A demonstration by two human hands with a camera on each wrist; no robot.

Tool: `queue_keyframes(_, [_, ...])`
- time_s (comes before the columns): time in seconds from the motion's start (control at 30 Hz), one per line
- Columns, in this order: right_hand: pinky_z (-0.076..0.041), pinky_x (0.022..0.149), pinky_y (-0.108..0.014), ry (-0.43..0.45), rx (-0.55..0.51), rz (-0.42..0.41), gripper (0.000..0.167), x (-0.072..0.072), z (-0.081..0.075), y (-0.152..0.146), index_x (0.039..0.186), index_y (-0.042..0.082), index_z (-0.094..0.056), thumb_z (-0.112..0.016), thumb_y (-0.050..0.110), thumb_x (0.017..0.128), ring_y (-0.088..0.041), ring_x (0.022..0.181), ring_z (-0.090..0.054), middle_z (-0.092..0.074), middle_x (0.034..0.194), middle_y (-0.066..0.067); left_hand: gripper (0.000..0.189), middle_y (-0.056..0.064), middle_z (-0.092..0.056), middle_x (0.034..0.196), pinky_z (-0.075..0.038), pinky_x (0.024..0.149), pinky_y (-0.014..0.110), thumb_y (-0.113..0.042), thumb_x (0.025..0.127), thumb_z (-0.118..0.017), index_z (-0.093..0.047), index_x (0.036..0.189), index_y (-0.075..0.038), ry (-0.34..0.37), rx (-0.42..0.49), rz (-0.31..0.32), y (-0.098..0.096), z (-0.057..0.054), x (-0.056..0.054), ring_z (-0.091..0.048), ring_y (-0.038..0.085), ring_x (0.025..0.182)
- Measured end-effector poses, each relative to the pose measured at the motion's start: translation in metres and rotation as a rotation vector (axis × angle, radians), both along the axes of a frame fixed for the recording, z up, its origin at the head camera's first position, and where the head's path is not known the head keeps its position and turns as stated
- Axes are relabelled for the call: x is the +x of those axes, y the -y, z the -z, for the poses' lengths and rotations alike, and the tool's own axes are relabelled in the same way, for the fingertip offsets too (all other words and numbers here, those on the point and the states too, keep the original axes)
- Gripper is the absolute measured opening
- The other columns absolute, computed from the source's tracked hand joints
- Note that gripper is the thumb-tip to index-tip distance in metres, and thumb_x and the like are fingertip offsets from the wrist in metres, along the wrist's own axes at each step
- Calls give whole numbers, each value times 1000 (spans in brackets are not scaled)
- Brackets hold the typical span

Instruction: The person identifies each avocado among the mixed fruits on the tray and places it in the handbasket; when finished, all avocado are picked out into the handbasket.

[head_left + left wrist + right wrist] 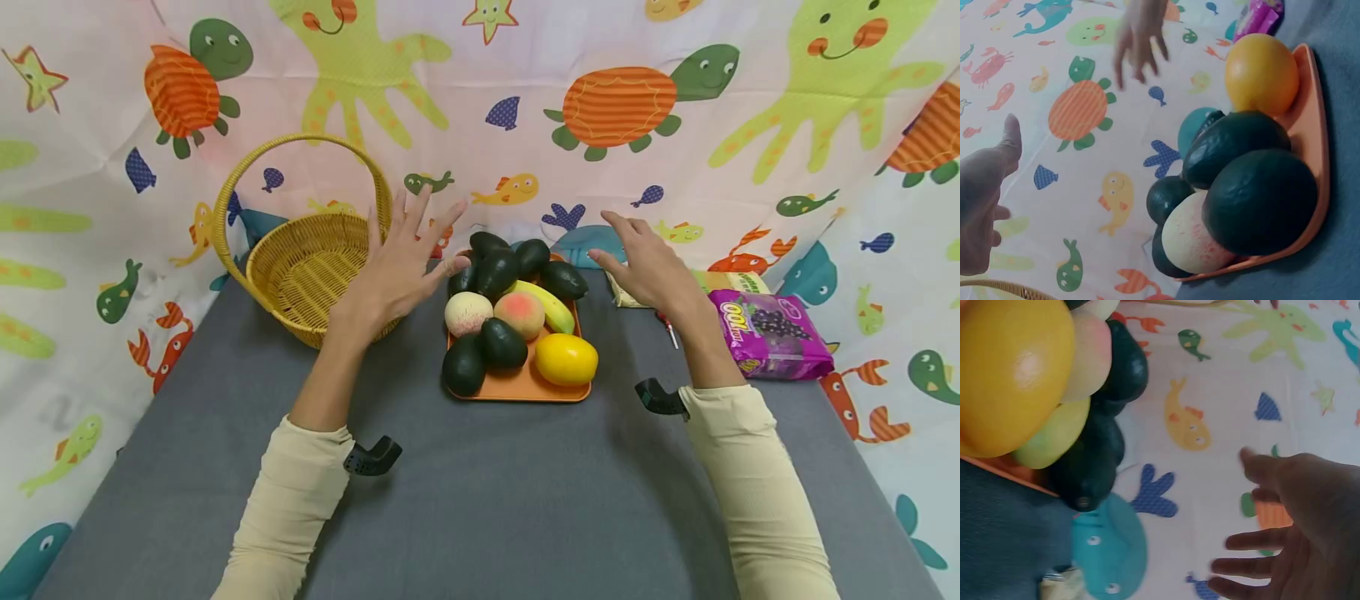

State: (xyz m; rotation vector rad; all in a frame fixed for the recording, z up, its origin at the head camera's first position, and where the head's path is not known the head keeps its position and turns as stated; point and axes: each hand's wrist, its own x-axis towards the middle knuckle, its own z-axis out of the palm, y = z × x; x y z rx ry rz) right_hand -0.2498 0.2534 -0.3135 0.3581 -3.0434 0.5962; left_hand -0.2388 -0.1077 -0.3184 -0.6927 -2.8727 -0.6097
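My left hand (397, 267) is raised with fingers spread, between the basket and the fruit tray, and holds nothing. On the far right of the tray hovers my right hand (648, 262), its fingers extended and nothing in its grasp. The orange tray (517, 388) carries several dark green avocados (504, 343), a pale peach (468, 315), a pinker peach (520, 313), a banana (555, 312) and a plump yellow fruit (566, 360). In the left wrist view the yellow fruit (1262, 74) sits at the tray's corner; the right wrist view shows it close up.
A yellow woven basket (311, 258) with a tall arched handle stands at the back left. At the right lie a purple packet (776, 333) with grapes printed on it, a yellow-green packet (731, 282) behind, and a small red-handled tool (667, 327). A cartoon-printed curtain hangs behind the grey table.
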Motion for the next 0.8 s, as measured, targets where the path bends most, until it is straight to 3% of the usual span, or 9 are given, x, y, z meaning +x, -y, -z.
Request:
queue_keyframes(0.1, [-45, 111, -67, 33, -54, 22, 66, -7, 13, -5, 160, 0, -34, -59, 31, 107, -52, 135, -52, -49, 151, -35, 79, 7, -1, 179, 12, 127, 69, -73, 100, -42, -5, 166, -49, 75, 14, 8, 0, 3, 9, 7, 38, 166])
queue_keyframes(0.2, [-59, 93, -57, 64, -123, 37, 55, -16, 32, -12, 146, -9, -48, -63, 23, 104, -49, 111, -68, -65, 129, -37, 77, 10, -19, 176, -10, 130, 67, -68, 102, -47, -12, 167, -46, 148, 20, 19, -1, 9, 21, -19, 38, 163])
queue_keyframes(0.3, [-64, 74, -42, 138, -202, 27, 45, -28, 53, -20, 131, -15, -58, -67, 17, 100, -37, 86, -77, -73, 113, -35, 72, 14, -38, 168, -33, 125, 61, -58, 104, -54, -28, 166, -32, 215, 7, 57, 0, 15, 31, -41, 36, 154])
queue_keyframes(0.37, [-65, 69, -36, 230, -281, 44, 42, -34, 67, -23, 127, -17, -61, -70, 13, 98, -28, 74, -79, -74, 109, -35, 67, 17, -47, 161, -40, 121, 57, -51, 105, -58, -41, 162, -21, 249, -4, 77, 0, 20, 37, -48, 37, 148])
queue_keyframes(0.47, [-65, 76, -37, 392, -409, 112, 43, -43, 83, -25, 127, -16, -62, -74, 10, 95, -19, 73, -79, -75, 110, -33, 62, 19, -57, 153, -42, 120, 54, -46, 104, -62, -52, 154, -9, 278, -32, 102, 1, 27, 43, -54, 36, 142])
queue_keyframes(0.6, [-61, 94, -42, 593, -551, 229, 52, -53, 100, -22, 135, -11, -59, -80, 10, 92, -20, 88, -80, -75, 110, -22, 65, 20, -61, 148, -44, 118, 54, -46, 102, -65, -54, 151, -4, 314, -63, 140, 2, 32, 45, -59, 36, 137])
queue_keyframes(0.7, [-59, 97, -42, 667, -589, 278, 52, -61, 106, -21, 132, -8, -61, -83, 12, 90, -21, 89, -80, -74, 100, -9, 62, 18, -68, 136, -50, 111, 51, -45, 101, -66, -57, 147, -4, 337, -74, 179, -1, 32, 44, -66, 32, 124])
queue_keyframes(0.8, [-62, 91, -40, 694, -597, 293, 42, -67, 104, -19, 120, -8, -66, -84, 11, 88, -21, 82, -80, -76, 86, -7, 56, 12, -72, 120, -54, 100, 45, -45, 101, -67, -61, 142, -6, 357, -84, 214, -6, 28, 40, -67, 25, 106])
